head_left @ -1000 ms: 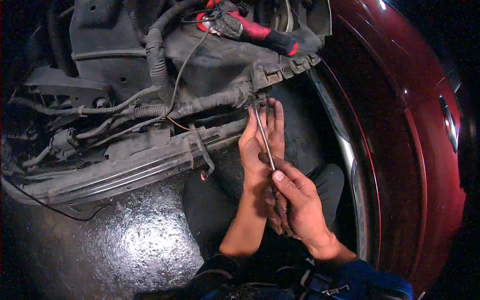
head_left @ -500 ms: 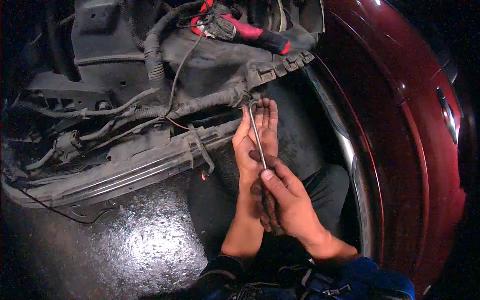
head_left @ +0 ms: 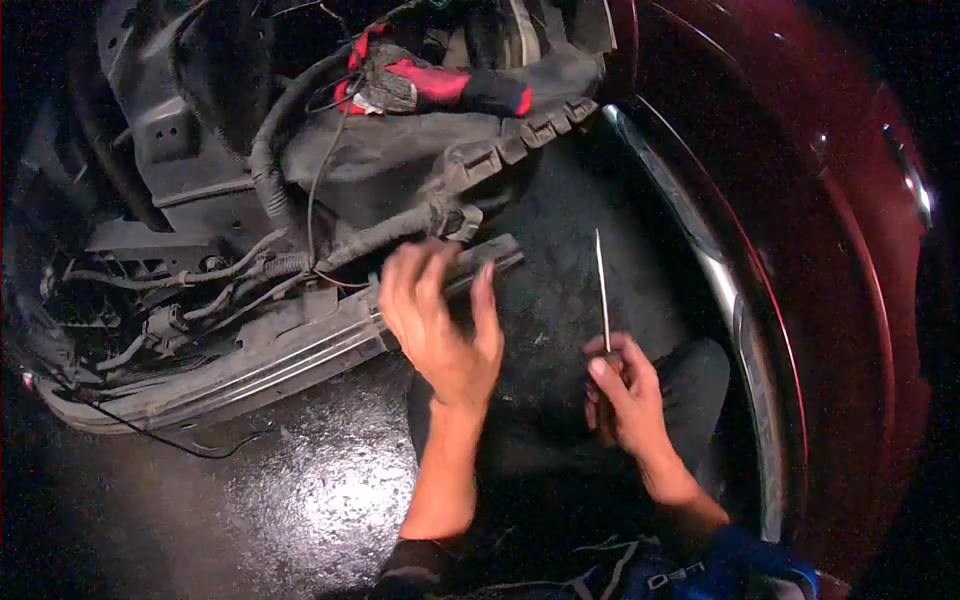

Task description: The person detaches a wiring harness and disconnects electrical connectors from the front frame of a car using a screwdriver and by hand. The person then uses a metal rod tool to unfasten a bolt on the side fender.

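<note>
My right hand [head_left: 627, 390] grips a screwdriver [head_left: 603, 295], its thin metal shaft pointing up and away and its handle mostly hidden by my fingers. The tip is in the air, touching nothing. To the left, my left hand [head_left: 440, 330] has its fingers apart and curved, with nothing visible in them; its fingertips are smeared by motion. That hand is over the metal bumper bar [head_left: 290, 350], just below the end of a taped wiring harness [head_left: 385, 235]. A connector [head_left: 463, 222] sits at the harness end. Whether my fingertips touch the harness I cannot tell.
A red, black and grey work glove [head_left: 430, 88] lies on the dark plastic liner above. The dark red bumper cover [head_left: 840, 300] with chrome trim [head_left: 715, 265] stands along the right. A thin black cable [head_left: 180, 442] hangs at the lower left over the shiny floor [head_left: 340, 490].
My left hand has moved off the connector to the left, its fingers spreading. The screwdriver has been drawn away from the connector to the right, still in my right hand. The view has shifted slightly.
</note>
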Demonstrator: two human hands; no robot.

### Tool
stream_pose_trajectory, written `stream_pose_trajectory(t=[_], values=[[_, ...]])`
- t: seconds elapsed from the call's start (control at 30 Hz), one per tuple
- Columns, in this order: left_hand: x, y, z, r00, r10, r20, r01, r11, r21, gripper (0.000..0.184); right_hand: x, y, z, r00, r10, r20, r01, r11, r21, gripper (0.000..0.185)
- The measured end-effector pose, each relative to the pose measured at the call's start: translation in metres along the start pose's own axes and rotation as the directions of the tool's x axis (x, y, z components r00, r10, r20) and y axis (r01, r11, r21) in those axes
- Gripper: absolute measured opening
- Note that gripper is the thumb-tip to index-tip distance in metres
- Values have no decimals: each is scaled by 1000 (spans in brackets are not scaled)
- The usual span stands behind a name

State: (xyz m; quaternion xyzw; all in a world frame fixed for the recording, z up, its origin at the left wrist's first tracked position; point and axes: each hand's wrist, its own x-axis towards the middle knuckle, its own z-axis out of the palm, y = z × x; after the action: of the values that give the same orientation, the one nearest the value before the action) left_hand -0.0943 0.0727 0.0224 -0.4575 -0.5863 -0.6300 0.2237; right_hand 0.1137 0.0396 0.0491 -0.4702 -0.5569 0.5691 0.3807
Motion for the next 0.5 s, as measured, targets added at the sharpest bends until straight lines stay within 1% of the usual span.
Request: stream_pose_trajectory(t=[0.07, 0.1, 0.2, 0.23, 0.27, 0.3, 0.33, 0.43, 0.5], values=[[13, 2, 2, 996, 10, 94, -34, 967, 253, 57, 24, 19, 6, 999, -55, 4, 54, 993, 103, 31], [18, 4, 3, 991, 11, 132, -61, 924, 378, 64, 35, 21, 8, 999, -46, 3, 46, 990, 136, 24], [19, 8, 11, 985, -28, 170, -67, 847, 528, 78, 73, 25, 20, 963, -268, -34, 269, 963, 3, 16], [20, 10, 13, 987, -3, 160, -87, 828, 554, 76, 88, 28, 19, 930, -363, -63, 348, 921, -172, 15], [22, 10, 16, 989, 5, 149, -88, 829, 552, 75, 104, 26, 19, 842, -538, -51, 509, 821, -257, 18], [24, 11, 19, 991, 12, 137, -86, 830, 551, 73, 121, 21, 22, 722, -692, -24, 646, 685, -336, 21], [26, 11, 21, 992, 17, 128, -85, 830, 551, 72, 135, 18, 24, 577, -816, 13, 749, 524, -406, 25], [28, 4, 23, 987, 73, 146, -141, 833, 534, 65, 161, 7, 35, 545, -838, 33, 803, 510, -307, 31], [31, 6, 20, 977, 93, 194, -186, 815, 548, 62, 176, 4, 41, 549, -831, 89, 823, 519, -233, 30]])
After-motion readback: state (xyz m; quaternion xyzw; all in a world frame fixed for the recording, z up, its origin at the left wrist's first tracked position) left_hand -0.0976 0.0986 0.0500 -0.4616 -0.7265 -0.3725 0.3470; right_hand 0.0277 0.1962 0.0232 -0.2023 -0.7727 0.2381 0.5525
